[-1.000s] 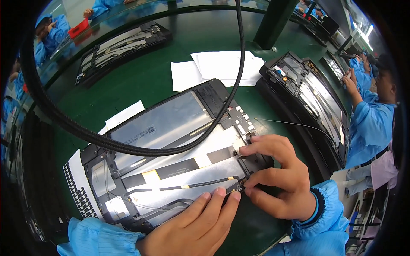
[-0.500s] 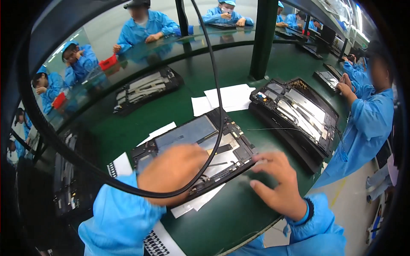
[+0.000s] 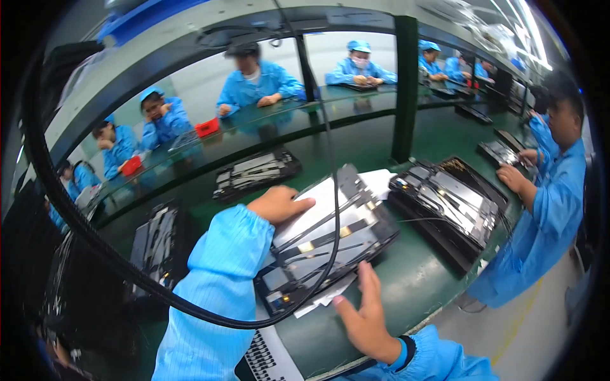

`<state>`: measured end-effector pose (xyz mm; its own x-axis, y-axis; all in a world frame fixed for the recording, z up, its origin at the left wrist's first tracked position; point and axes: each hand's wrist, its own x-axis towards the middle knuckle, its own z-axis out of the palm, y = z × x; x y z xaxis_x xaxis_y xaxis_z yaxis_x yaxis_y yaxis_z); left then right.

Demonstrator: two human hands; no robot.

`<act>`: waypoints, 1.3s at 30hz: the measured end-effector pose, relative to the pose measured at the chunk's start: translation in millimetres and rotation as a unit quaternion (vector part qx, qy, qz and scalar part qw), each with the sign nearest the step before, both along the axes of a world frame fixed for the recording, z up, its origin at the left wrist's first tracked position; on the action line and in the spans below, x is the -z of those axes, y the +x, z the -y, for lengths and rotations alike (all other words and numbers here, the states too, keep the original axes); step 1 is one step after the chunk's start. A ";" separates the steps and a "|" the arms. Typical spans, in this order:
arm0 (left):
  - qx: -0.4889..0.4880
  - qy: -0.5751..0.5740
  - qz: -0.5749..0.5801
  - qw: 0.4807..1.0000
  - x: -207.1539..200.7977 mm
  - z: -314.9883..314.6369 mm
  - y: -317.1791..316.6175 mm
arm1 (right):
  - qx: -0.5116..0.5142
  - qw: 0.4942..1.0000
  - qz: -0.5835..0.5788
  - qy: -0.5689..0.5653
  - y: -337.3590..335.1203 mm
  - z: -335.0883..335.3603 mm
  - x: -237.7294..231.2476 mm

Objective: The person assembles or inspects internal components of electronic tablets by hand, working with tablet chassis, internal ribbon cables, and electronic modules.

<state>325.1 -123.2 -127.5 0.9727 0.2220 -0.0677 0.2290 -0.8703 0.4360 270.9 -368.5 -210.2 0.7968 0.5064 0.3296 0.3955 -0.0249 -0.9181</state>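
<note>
An opened laptop, a flat black chassis with grey plates, thin dark cables and bare boards, lies askew in front of me, slightly blurred. My left hand is at its far left edge, thumb over the top and fingers curled at the rim. Lower right, my right hand has thumb and fingers apart, its fingertips close to the near edge. Whether they touch it I cannot tell. White sheets of paper stick out beyond the laptop. A black cable hangs in front of it.
To the right, another opened laptop rests on a black case. More opened units sit at the far side and left. A dark green post rises behind. A co-worker sits at right, others beyond the shelf.
The laptop has been turned, with its pale plate now at the far side. My left hand went from over it to its far left edge; my right hand moved down and left. The view shifted.
</note>
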 end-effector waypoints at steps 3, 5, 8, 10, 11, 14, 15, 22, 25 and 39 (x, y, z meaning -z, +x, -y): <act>-0.028 -0.018 0.052 0.998 -59.7 15.4 -5.8 | 0.026 0.995 0.054 0.080 16.8 -2.6 -22.1; -0.064 -0.032 0.133 0.989 -90.0 7.1 -22.2 | 0.000 0.983 0.104 0.153 22.0 -8.3 -50.2; -0.167 -0.017 0.154 0.974 -115.4 -46.5 -60.6 | -0.089 0.961 0.128 0.230 29.4 -51.7 -82.5; -0.220 0.027 0.153 0.963 -125.0 -69.1 -88.3 | -0.172 0.948 0.043 0.265 37.0 -87.1 -90.1; -0.255 0.039 0.128 0.958 -123.6 -86.3 -97.3 | -0.207 0.939 -0.006 0.275 40.2 -107.2 -88.0; -0.347 0.094 0.128 0.924 -117.3 -108.1 -171.1 | -0.311 0.915 -0.070 0.248 20.4 -173.8 -80.1; -0.384 0.109 0.118 0.909 -124.7 -103.8 -210.1 | -0.376 0.888 -0.104 0.245 0.7 -195.9 -82.9; -0.507 0.053 0.026 0.860 -61.7 -165.9 -278.9 | -0.423 0.895 -0.077 0.117 -48.3 -227.0 -77.7; -0.541 0.051 0.031 0.839 -40.4 -175.8 -294.4 | -0.510 0.847 -0.092 0.117 -39.3 -239.2 -59.1; -0.527 0.009 0.004 0.850 -35.8 -174.1 -277.3 | -0.492 0.865 0.044 0.085 -27.9 -252.0 -53.5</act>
<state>47.9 50.9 -91.8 0.2327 0.9712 -0.0504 0.8827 -0.1892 0.4302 243.0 -116.5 -156.7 -0.0248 0.8639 0.5030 0.2175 0.4958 -0.8408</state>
